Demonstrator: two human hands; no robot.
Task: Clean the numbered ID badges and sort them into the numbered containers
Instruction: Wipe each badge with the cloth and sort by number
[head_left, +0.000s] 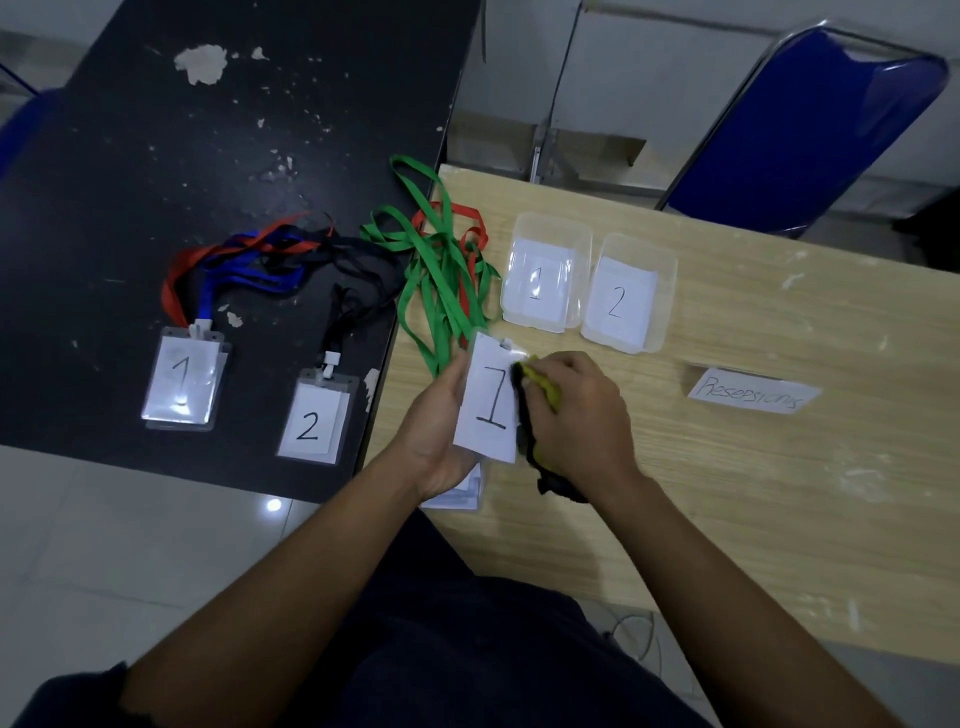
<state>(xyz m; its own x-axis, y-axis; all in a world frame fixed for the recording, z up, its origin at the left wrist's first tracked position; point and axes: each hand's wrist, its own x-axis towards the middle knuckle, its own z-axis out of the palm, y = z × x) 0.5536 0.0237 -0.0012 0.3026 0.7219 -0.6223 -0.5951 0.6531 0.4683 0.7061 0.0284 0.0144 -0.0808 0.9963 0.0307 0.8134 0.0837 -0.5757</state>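
Hands meet over near edge of wooden table (727, 493). My left hand (439, 431) curls round held badge (491, 405), marked 1, face toward me. My right hand (582, 415) grips yellow-black cloth (543, 395), pressed to badge's right edge. Flat badge stack (457, 496) lies under left wrist. Green lanyard (441, 270) heaps just beyond. Farther: container 1 (550, 221) and container 2 (639, 244) side by side, paper label (753, 397) to their right. On black table (208, 182), left: spare badge 1 (182, 379), spare badge 2 (314, 421). Blue chair (810, 130) farthest.
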